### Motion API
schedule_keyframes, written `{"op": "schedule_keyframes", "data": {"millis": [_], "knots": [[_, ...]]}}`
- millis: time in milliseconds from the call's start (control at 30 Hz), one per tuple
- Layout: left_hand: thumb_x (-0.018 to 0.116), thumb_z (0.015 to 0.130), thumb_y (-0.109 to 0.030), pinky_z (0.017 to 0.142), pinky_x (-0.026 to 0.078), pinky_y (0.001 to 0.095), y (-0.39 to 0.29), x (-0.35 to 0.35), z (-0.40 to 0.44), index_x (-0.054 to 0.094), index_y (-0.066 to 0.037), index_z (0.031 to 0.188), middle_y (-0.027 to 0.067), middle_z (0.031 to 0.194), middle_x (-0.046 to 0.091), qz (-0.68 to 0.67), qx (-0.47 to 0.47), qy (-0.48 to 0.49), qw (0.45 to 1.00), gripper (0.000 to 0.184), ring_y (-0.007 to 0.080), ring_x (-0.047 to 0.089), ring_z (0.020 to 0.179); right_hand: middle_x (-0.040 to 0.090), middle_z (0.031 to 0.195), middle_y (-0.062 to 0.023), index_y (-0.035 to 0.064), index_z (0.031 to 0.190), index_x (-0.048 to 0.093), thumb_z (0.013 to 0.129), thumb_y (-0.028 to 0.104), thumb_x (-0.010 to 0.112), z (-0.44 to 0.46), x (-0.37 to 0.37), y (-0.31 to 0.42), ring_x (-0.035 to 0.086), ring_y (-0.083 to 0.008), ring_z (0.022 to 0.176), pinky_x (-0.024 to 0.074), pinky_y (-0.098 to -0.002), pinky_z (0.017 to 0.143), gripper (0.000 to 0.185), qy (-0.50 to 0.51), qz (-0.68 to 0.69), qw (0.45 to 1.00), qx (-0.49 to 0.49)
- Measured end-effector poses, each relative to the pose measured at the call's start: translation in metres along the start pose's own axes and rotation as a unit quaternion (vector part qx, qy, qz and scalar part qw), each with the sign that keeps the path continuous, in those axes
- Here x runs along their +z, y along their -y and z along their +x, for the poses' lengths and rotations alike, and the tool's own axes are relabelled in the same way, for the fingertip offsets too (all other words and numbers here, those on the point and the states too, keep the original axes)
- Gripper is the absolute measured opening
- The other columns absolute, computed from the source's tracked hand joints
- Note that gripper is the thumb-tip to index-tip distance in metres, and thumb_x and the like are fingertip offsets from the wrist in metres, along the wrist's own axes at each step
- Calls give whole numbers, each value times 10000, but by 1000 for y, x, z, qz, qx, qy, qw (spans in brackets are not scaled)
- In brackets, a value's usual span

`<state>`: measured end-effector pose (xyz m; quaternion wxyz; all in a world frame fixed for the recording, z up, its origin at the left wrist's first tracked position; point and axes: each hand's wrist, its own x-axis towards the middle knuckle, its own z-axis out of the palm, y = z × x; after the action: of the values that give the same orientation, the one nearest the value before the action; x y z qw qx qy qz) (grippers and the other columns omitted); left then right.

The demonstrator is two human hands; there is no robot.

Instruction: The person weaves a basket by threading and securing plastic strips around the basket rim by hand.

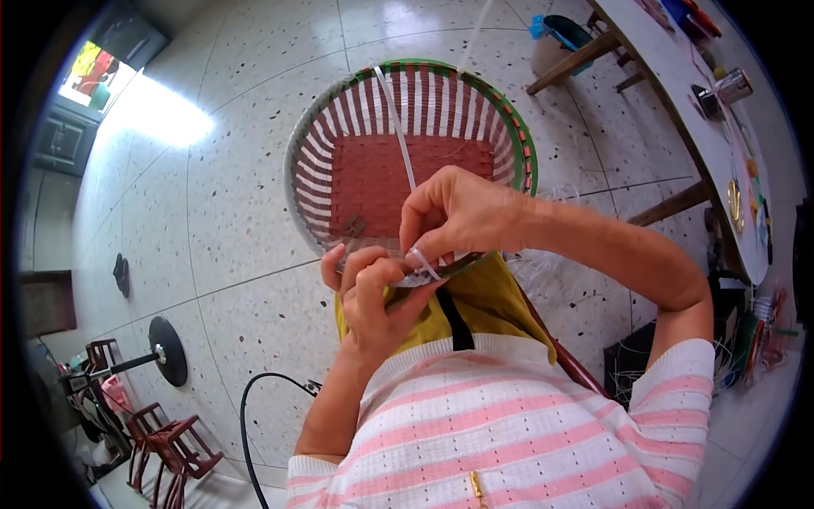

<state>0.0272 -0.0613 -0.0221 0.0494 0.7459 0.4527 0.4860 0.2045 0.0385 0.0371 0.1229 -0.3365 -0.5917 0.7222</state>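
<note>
A round woven basket [339, 182] leans against my lap, its mouth facing me. It has white and red-brown walls, a red-brown woven base [381, 161] and a partly green rim [529, 140]. My left hand [369, 293] is closed around the near rim, fingers inside and thumb below. My right hand [458, 216] pinches a white plastic strip [424, 261] at that rim, close to the left fingertips. A long length of white strip [395, 123] runs across the mouth to the far rim. A small grey-brown object [354, 226] lies inside the basket, its kind unclear.
A long table [721, 161] with a metal can [733, 86] and scissors [734, 199] stands at right. Beneath it is a bucket [560, 47]. Loose clear strips [551, 280] lie on the speckled floor. A round black stand base [168, 351] and wooden chairs [174, 445] are at lower left.
</note>
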Motion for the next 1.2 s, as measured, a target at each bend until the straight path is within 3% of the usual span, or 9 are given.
{"op": "schedule_keyframes", "data": {"millis": [633, 733, 1200], "knots": [[920, 639, -174, 1027, 284, 464, 2, -3, -7, 504, -134, 929, -33, 832, 653, 6, 5, 14, 1000, 509, 176, 620, 827, 705, 818, -59, -22, 900, 683, 833, 42, 741, 4, -1, -5, 644, -68, 676, 531, -196, 610, 110, 34, 26, 998, 53], [920, 655, -158, 1091, 247, 487, 2, -5, -8, 453, -132, 993, -20, 851, 683, 18, 9, 42, 999, 577, 197, 628, 869, 707, 822, -60, -22, 897, 683, 834, 36, 737, 2, -1, -4, 645, -70, 677, 533, -197, 611, 101, 33, 41, 997, 62], [934, 632, -194, 991, 284, 448, 3, -6, -16, 506, -134, 994, -17, 893, 672, 10, 19, 32, 999, 564, 174, 628, 869, 712, 816, -70, -46, 892, 693, 829, -19, 707, 2, 3, -7, 649, -76, 697, 543, -212, 620, 70, 62, 20, 997, 31]]}}
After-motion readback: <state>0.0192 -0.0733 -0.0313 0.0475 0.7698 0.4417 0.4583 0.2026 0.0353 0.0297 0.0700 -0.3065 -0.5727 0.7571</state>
